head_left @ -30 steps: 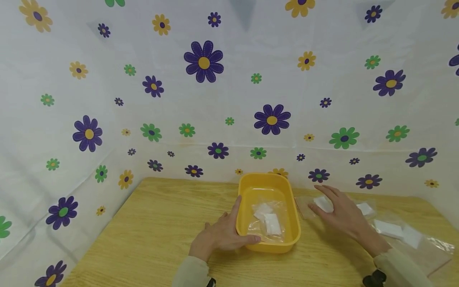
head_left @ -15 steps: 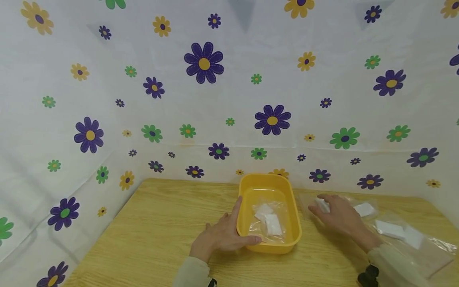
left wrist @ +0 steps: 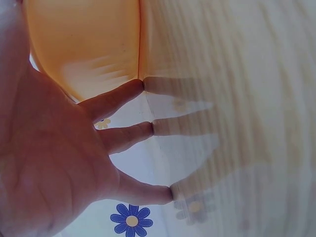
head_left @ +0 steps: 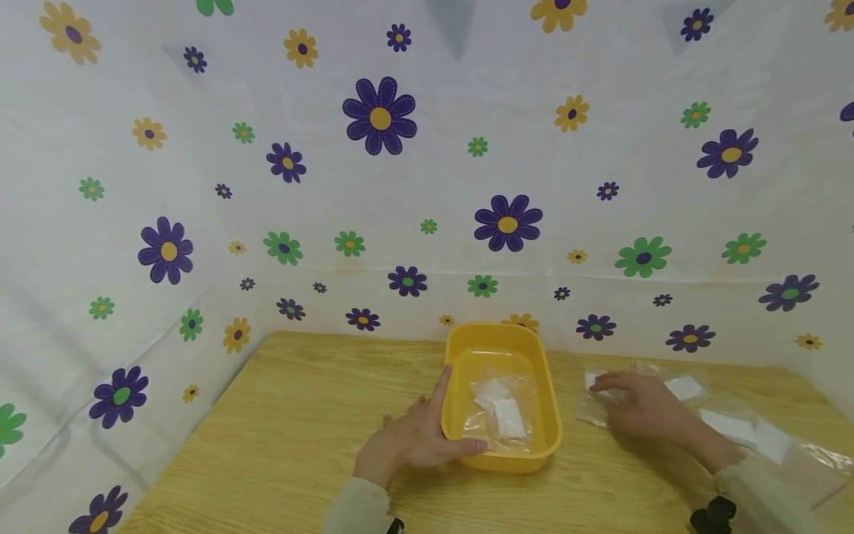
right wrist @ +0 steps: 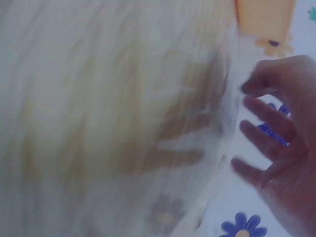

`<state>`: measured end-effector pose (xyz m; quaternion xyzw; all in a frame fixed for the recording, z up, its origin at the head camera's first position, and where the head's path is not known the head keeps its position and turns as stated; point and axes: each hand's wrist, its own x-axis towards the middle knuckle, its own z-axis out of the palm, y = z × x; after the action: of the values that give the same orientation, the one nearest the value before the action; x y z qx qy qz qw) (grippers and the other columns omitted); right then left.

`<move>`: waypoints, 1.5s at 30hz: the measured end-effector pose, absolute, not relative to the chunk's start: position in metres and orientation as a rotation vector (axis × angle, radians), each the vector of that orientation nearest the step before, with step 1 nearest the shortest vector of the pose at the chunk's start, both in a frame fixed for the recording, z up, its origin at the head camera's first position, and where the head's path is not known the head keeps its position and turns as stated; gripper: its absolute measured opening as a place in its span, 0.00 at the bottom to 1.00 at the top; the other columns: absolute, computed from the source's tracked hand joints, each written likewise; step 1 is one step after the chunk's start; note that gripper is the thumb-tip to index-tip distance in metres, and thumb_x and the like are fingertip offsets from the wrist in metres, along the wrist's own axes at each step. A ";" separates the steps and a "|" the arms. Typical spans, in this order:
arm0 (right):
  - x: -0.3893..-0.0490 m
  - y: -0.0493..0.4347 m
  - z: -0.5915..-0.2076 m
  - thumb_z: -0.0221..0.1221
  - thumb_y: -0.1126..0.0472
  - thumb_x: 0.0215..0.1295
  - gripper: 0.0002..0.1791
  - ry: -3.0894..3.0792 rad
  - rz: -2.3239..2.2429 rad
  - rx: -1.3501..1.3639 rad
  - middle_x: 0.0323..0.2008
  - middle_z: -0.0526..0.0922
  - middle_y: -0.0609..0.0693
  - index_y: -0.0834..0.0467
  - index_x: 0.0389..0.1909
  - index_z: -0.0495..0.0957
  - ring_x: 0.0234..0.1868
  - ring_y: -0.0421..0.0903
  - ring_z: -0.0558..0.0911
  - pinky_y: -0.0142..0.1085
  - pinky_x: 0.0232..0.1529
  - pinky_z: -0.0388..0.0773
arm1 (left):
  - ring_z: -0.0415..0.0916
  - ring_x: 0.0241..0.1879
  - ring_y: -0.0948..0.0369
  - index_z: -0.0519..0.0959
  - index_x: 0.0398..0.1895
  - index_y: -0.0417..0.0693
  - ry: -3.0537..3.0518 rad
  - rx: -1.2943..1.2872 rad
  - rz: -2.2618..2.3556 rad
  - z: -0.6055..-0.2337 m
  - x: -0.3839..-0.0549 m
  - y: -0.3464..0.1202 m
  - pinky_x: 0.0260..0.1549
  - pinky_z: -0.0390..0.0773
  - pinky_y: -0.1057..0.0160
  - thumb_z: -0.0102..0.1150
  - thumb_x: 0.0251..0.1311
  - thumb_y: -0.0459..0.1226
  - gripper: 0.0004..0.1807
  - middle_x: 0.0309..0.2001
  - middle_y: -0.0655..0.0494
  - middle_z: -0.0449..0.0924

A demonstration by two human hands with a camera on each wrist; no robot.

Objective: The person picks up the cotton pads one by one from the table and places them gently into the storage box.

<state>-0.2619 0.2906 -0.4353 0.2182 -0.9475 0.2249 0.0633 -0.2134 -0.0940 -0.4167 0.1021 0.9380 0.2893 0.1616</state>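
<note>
Yellow tray (head_left: 482, 362) on table (head_left: 300, 415), white packets (head_left: 510, 420) inside. Left hand (head_left: 415, 436) on its near-left corner, fingers spread. Right hand (head_left: 646, 406) at a bag (head_left: 591, 408) right of tray; can't tell whether fingers pinch it.

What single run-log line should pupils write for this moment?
left hand: touching yellow tray | right hand: at clear bag, grip unclear | tray: holds bagged white pieces

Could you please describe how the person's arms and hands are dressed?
The left hand and the right hand wear no gloves. The left sleeve and the right sleeve are pale beige. Beside each sleeve shows a black object, not clear enough to name.
</note>
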 end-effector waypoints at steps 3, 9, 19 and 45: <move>-0.263 0.298 -0.437 0.69 0.65 0.56 0.20 -2.808 0.711 0.662 0.54 0.87 0.62 0.57 0.52 0.86 0.56 0.69 0.82 0.67 0.55 0.78 | 0.55 0.79 0.42 0.28 0.83 0.73 2.672 0.286 0.836 -0.416 -0.214 -0.094 0.66 0.47 0.16 0.61 0.50 0.75 0.67 0.80 0.50 0.60; -0.269 0.306 -0.444 0.72 0.53 0.61 0.25 -2.855 0.735 0.607 0.58 0.84 0.63 0.57 0.58 0.83 0.61 0.70 0.79 0.72 0.59 0.72 | 0.56 0.79 0.41 0.28 0.82 0.74 2.666 0.285 0.840 -0.416 -0.215 -0.094 0.66 0.47 0.16 0.61 0.49 0.75 0.67 0.80 0.49 0.60; -0.272 0.304 -0.445 0.69 0.52 0.64 0.11 -2.931 0.796 0.547 0.59 0.84 0.62 0.50 0.45 0.88 0.63 0.71 0.76 0.74 0.60 0.68 | 0.54 0.79 0.42 0.28 0.83 0.73 2.666 0.292 0.851 -0.416 -0.213 -0.094 0.66 0.47 0.16 0.61 0.50 0.74 0.68 0.80 0.51 0.59; -0.255 0.305 -0.428 0.70 0.66 0.60 0.13 -2.660 0.741 0.653 0.44 0.92 0.49 0.40 0.35 0.87 0.49 0.48 0.88 0.45 0.49 0.86 | 0.54 0.79 0.41 0.28 0.82 0.74 2.664 0.283 0.841 -0.416 -0.214 -0.093 0.66 0.47 0.16 0.61 0.50 0.75 0.67 0.80 0.53 0.59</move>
<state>-0.2553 0.3051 -0.4280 0.2275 -0.9266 0.2581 0.1516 -0.2143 -0.0933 -0.4161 0.0994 0.9355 0.2955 0.1663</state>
